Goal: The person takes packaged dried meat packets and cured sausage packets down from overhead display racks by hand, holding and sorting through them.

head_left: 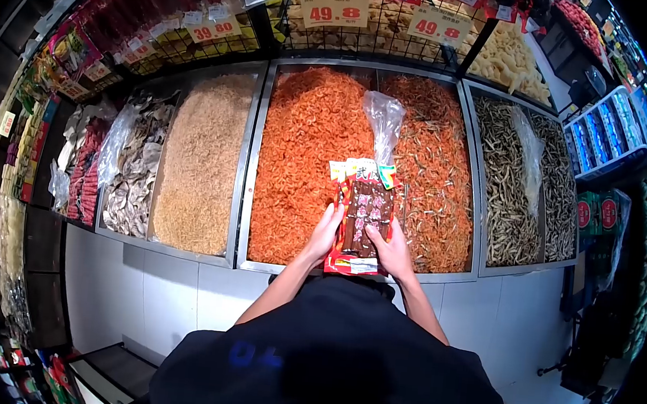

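Both hands hold red food packets with clear windows, close in front of my body above the front edge of the bins. The top packet (368, 215) shows dark brown pieces through its window and carries a white label near its lower end. More packet edges show behind it, so it seems to be a small stack. My left hand (326, 231) grips the left side, its fingers partly hidden behind. My right hand (392, 250) grips the right side, with the thumb lying across the front. Behind the packets is a bin of orange dried shrimp (306, 139).
A clear plastic bag (383, 123) lies on the divider by mixed shrimp and small fish (439, 158). Left are pale tiny dried shrimp (208, 161) and dried fish (133, 193); right, small dried fish (501, 194). Price signs (335, 9) hang at the back. A blue-white rack (610, 131) stands right.
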`<state>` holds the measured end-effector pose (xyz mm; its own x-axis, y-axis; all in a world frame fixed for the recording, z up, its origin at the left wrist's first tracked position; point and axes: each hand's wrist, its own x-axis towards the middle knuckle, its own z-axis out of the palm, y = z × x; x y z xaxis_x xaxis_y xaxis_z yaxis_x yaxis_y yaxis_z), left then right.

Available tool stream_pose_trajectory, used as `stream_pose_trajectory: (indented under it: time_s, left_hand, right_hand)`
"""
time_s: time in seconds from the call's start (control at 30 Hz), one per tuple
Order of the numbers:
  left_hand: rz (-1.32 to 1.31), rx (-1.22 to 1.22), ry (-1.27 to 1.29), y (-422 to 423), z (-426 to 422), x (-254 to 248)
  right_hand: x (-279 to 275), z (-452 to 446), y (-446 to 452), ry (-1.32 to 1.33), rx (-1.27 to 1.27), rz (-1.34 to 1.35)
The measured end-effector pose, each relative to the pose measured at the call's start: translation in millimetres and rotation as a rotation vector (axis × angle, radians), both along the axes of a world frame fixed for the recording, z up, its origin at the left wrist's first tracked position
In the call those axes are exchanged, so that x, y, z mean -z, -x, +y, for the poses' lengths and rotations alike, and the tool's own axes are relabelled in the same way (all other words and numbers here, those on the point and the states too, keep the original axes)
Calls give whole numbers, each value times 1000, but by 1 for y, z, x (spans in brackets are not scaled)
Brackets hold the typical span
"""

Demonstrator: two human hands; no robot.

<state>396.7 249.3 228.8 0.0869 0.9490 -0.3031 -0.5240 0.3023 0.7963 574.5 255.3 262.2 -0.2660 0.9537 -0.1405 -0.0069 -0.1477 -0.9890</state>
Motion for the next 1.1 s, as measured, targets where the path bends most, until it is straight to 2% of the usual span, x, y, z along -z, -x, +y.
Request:
stream_pose_trajectory:
  time_s: [0.1,0.17,0.23,0.3,0.33,0.37,0.5,0.57,0.6,0.63,0.67,0.7,0.73,0.8,0.83,0.93,1.0,1.03,1.07,1.1]
  left_hand:
    - [17,-9,23,1,-2,-3]
    - [-46,-10,-10,-1,-4,-13]
    - [-70,0,45,-5,-1,-14]
    - [-57,22,25,-13,-1,-16]
    - [-37,35,48,-14,0,-10]
    - [8,62,10,-16,2,-8]
    - [276,230,-63,-24,15,-4]
    - [594,592,-25,-11,41,7]
    - [945,652,-129,-6,51,-4]
    - [867,683,-207,1,71,-3]
    - [902,717,-151,2,87,-72]
    - [1054,652,-220,7,118,-68]
    - [1077,585,-237,9,144,-98]
    - [1136,390,-438,19,218,-114]
    - [1092,315,-428,21,247,-148]
    - [1060,-101,-631,26,348,-201]
    - [1085,-299,-722,26,417,-223]
    - [1060,-313,-760,26,443,-235]
    - [1125,-477,-845,24,465,-239]
    - [1165,-543,-826,19,471,-248]
  right_hand:
    - [-3,-3,5,-1,-10,-44]
    - [-6,-4,9,-160,47,-345]
    - [1,-3,13,-218,109,-367]
    - [2,1,14,-184,142,-203]
    - [-2,8,13,-157,48,72]
    - [-7,5,10,-36,62,155]
    - [14,2,-16,161,114,373]
    - [29,1,-36,314,104,457]
    - [31,-3,-44,415,124,528]
    - [31,-8,-51,518,143,599]
    - [32,-12,-55,517,198,606]
    - [34,-17,-60,517,254,611]
    - [45,-19,-67,532,278,633]
    - [48,-25,-73,512,325,683]
    - [45,-28,-75,505,351,706]
    - [45,-36,-82,457,352,732]
    - [44,-41,-85,429,359,697]
    - [39,-43,-81,397,406,679]
    - [42,-45,-82,386,406,683]
    - [44,-48,-82,377,406,688]
